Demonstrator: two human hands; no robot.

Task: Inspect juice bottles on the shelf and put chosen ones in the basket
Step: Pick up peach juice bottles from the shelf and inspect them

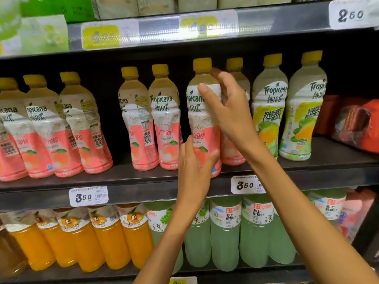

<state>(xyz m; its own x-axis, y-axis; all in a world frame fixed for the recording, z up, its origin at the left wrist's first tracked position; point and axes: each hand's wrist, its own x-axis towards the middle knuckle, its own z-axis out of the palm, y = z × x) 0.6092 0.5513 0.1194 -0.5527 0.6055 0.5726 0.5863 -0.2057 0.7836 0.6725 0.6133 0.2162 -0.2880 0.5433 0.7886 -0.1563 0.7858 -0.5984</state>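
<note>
A pink peach Tropicana bottle (202, 111) with a yellow cap stands upright at the front edge of the middle shelf (127, 181). My left hand (192, 171) grips its lower part, thumb on the label. My right hand (227, 107) curls around its upper part from the right, thumb across the white label. More peach bottles (166, 119) stand to the left, and one is half hidden behind my right hand. No basket is in view.
Two green lemon Tropicana bottles (268, 105) stand right of my hands, with red packets (352, 121) beyond. The lower shelf holds orange juice bottles (106, 238) and pale green bottles (225, 234). Price tags (88, 196) line the shelf edges.
</note>
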